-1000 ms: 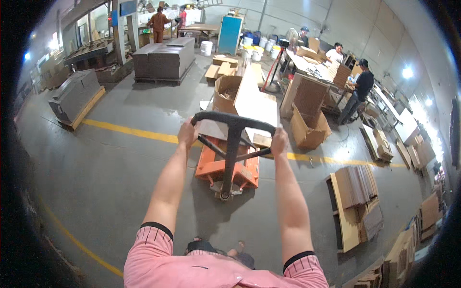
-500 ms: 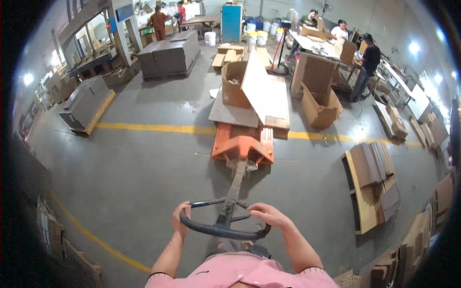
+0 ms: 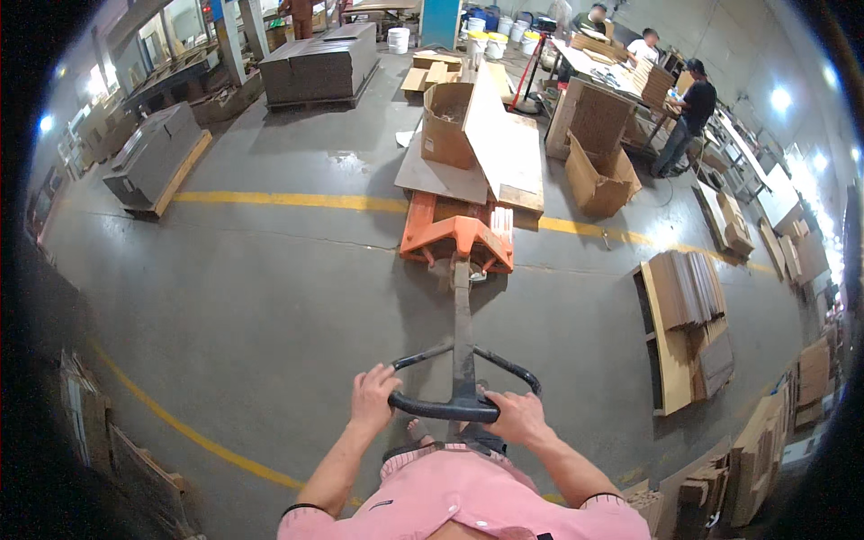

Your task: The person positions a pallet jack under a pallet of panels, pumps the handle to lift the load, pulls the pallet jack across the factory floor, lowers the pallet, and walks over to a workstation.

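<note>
Both hands are on the black loop handle (image 3: 445, 410) of an orange pallet jack (image 3: 461, 236). My left hand (image 3: 373, 397) is closed round the handle's left corner. At its right end, my right hand (image 3: 515, 416) grips the near bar, with the fingers partly hidden. A dark shaft (image 3: 463, 315) runs from the handle forward to the jack. On the forks rides a load: a flat board (image 3: 441, 175), an open cardboard box (image 3: 447, 135) and a leaning white panel (image 3: 488, 135).
To the right stand an open carton (image 3: 601, 184) and a pallet of stacked boards (image 3: 684, 324). Grey stacks (image 3: 319, 67) lie at the far left. A person in dark clothes (image 3: 693, 112) works at a table on the right. A yellow line (image 3: 288, 200) crosses the floor.
The loop handle has swung round from a tilt to nearly square in front of me. My left hand has shifted right, my right hand slightly lower. The surroundings sit higher in the picture.
</note>
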The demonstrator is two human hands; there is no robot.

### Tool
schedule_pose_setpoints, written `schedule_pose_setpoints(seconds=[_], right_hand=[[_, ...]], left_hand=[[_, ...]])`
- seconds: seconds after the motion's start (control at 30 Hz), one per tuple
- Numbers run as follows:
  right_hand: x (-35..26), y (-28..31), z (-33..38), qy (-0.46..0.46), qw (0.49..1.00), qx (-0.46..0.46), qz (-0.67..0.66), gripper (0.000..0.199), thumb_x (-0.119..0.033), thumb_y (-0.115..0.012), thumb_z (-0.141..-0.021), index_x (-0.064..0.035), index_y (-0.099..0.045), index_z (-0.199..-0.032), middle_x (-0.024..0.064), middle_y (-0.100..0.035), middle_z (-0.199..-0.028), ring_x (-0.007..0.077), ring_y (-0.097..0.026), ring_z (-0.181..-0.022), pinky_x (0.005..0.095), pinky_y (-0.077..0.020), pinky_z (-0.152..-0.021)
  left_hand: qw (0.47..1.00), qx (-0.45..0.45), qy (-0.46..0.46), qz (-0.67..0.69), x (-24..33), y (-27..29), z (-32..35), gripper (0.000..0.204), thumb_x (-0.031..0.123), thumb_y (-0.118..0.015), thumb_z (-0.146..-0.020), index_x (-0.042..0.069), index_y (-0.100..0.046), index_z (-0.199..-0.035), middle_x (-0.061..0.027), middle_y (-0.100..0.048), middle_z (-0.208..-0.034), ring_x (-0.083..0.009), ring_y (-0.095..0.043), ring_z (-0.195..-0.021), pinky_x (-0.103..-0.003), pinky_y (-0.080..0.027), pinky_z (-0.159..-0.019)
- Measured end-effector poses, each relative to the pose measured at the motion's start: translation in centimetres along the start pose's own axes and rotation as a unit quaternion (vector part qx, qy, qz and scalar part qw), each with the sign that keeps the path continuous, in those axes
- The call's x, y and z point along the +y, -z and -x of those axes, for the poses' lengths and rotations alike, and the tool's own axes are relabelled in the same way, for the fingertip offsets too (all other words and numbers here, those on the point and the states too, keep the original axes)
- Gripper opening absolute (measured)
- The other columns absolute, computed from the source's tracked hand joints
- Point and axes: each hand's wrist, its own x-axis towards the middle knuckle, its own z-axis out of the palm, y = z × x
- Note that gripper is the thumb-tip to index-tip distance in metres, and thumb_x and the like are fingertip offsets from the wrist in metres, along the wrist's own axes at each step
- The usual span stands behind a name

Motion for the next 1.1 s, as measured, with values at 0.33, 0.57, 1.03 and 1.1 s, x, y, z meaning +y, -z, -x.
schedule_pose_setpoints(seconds=[0.33,0.57,1.03,1.1], right_hand=[[-1.9,-1.6,-1.9,0.017,0.998,0.026,-0.045,0.064,-0.053,-0.073,-0.067,-0.0152,-0.065,-0.118,0.0108,-0.069,-0.083,0.0297,-0.069,-0.076,0.042,-0.0513,-0.068],[0.0,1.3,-3.2,0.022,0.999,-0.033,-0.017,0.063,-0.05,-0.07,-0.071,-0.0166,-0.062,-0.124,0.0078,-0.068,-0.087,0.0267,-0.069,-0.075,0.0396,-0.0505,-0.068],[4.4,-7.2,-10.5,0.032,0.997,0.074,0.019,0.074,-0.061,-0.077,-0.061,-0.0167,-0.066,-0.119,0.01,-0.071,-0.095,0.0294,-0.069,-0.085,0.0404,-0.0549,-0.072],[4.2,-4.9,-12.2,-0.007,0.998,0.065,-0.003,0.064,-0.052,-0.079,-0.065,-0.0169,-0.068,-0.117,0.011,-0.071,-0.093,0.0303,-0.069,-0.087,0.0398,-0.0544,-0.074]], left_hand=[[0.984,-0.117,-0.134,-0.016,2.5,1.7,-2.3,0.014,0.029,-0.065,-0.073,0.016,-0.061,-0.074,0.0006,-0.062,-0.066,-0.0182,-0.067,-0.067,-0.035,-0.044,-0.064],[0.976,-0.092,-0.197,0.007,2.1,-0.8,-3.7,0.013,0.031,-0.063,-0.075,0.018,-0.061,-0.072,0.003,-0.06,-0.06,-0.0148,-0.064,-0.056,-0.033,-0.041,-0.054],[0.986,-0.124,-0.07,-0.089,-0.3,-8.4,-6.4,0.009,0.021,-0.067,-0.07,0.017,-0.064,-0.077,-0.0019,-0.066,-0.077,-0.0228,-0.067,-0.08,-0.041,-0.046,-0.078],[0.996,0.009,-0.066,-0.063,-0.4,-10.3,-9.0,0.011,0.022,-0.07,-0.068,0.019,-0.065,-0.077,-0.0032,-0.065,-0.08,-0.0222,-0.064,-0.086,-0.04,-0.045,-0.084]])
